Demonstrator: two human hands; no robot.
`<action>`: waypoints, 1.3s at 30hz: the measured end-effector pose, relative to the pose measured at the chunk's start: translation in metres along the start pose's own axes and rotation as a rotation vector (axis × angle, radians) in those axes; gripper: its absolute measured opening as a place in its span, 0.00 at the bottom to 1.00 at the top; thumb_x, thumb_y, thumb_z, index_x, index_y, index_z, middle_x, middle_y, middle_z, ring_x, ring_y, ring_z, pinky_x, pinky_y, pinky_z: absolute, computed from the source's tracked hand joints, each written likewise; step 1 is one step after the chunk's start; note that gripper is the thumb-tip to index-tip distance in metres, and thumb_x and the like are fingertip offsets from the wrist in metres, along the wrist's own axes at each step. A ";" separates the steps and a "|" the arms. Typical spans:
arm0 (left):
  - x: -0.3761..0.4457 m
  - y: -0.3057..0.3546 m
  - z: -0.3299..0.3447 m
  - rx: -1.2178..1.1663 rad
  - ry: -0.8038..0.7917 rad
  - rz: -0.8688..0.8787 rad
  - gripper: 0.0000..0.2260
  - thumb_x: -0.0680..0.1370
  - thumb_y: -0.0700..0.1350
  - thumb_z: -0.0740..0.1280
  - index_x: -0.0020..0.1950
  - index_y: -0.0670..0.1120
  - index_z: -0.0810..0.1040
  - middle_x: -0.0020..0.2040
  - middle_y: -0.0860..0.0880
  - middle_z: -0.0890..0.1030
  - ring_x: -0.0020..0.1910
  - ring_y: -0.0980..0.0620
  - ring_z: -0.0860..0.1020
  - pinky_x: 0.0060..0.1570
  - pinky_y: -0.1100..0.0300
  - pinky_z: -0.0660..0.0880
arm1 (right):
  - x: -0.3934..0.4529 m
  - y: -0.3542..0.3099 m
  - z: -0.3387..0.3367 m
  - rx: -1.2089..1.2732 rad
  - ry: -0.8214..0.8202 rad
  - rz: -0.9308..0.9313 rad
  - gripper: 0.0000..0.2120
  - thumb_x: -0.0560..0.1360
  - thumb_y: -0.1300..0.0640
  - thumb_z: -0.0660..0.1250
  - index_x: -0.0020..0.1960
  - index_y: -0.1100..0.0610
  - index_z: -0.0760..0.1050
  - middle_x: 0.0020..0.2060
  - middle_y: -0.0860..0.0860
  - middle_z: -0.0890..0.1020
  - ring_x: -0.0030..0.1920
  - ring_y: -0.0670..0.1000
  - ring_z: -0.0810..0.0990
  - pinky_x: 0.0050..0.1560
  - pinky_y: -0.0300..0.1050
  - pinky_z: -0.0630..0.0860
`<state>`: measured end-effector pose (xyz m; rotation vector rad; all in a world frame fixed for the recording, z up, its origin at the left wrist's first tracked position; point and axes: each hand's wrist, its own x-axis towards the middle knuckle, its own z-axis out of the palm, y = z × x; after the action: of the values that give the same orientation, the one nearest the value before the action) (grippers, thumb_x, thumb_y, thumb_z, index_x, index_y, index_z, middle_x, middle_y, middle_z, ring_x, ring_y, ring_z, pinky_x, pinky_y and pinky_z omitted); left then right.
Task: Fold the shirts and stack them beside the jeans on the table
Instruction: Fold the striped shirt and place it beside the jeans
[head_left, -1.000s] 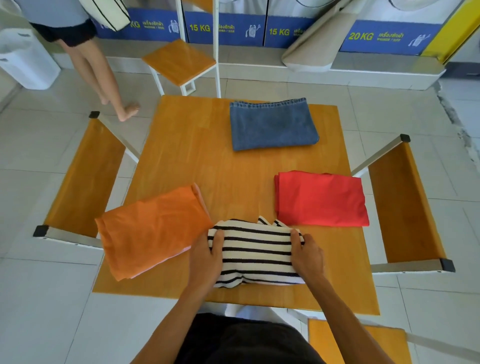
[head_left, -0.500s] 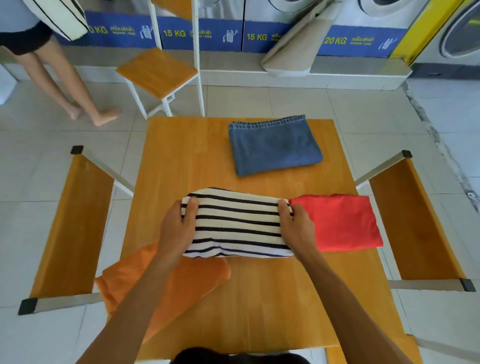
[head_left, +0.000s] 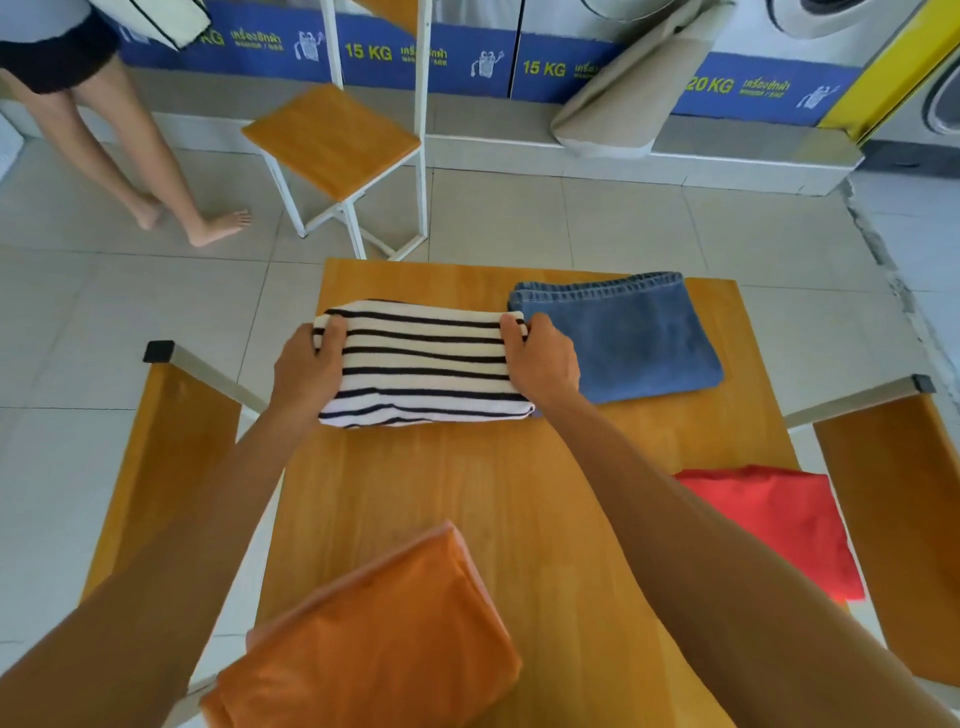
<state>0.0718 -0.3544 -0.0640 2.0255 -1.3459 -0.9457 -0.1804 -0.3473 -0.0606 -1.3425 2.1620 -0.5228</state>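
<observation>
A folded black-and-white striped shirt (head_left: 423, 366) lies at the far left of the wooden table (head_left: 519, 493), right beside the folded blue jeans (head_left: 631, 338). My left hand (head_left: 309, 366) grips the shirt's left edge and my right hand (head_left: 543, 356) grips its right edge, next to the jeans. A folded orange shirt (head_left: 374, 639) hangs over the table's near left edge. A folded red shirt (head_left: 779, 525) sits at the right edge, partly hidden by my right forearm.
Wooden benches flank the table on the left (head_left: 171, 452) and right (head_left: 893, 499). A wooden chair (head_left: 332, 137) stands on the tile floor beyond the table. A person's bare legs (head_left: 156, 176) are at the far left. Washing machines line the back wall.
Both hands have carried the striped shirt from the near edge across the table to the far side, setting it beside the jeans. The person at the back has stepped left.
</observation>
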 end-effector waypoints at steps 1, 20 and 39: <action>0.012 0.000 0.005 0.002 -0.010 -0.003 0.28 0.80 0.62 0.53 0.69 0.43 0.69 0.64 0.40 0.76 0.62 0.41 0.75 0.59 0.49 0.71 | 0.011 0.000 0.004 -0.091 0.014 -0.023 0.23 0.82 0.40 0.53 0.57 0.58 0.73 0.49 0.55 0.81 0.50 0.58 0.81 0.49 0.55 0.77; 0.092 -0.009 0.063 0.188 0.081 0.061 0.25 0.82 0.60 0.51 0.56 0.40 0.75 0.53 0.40 0.79 0.51 0.43 0.77 0.46 0.55 0.70 | 0.080 0.014 0.030 -0.403 0.183 -0.006 0.26 0.79 0.34 0.55 0.59 0.54 0.75 0.54 0.56 0.79 0.53 0.60 0.80 0.51 0.54 0.72; 0.034 -0.021 0.090 0.798 -0.006 0.568 0.24 0.83 0.57 0.45 0.78 0.52 0.59 0.80 0.46 0.55 0.79 0.45 0.49 0.75 0.38 0.45 | 0.033 0.012 0.074 -0.525 -0.044 -0.404 0.30 0.81 0.36 0.43 0.81 0.46 0.49 0.81 0.51 0.53 0.80 0.53 0.48 0.78 0.59 0.40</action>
<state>0.0218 -0.3825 -0.1435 1.9157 -2.3862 -0.1483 -0.1545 -0.3748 -0.1333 -2.0729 2.0735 -0.0558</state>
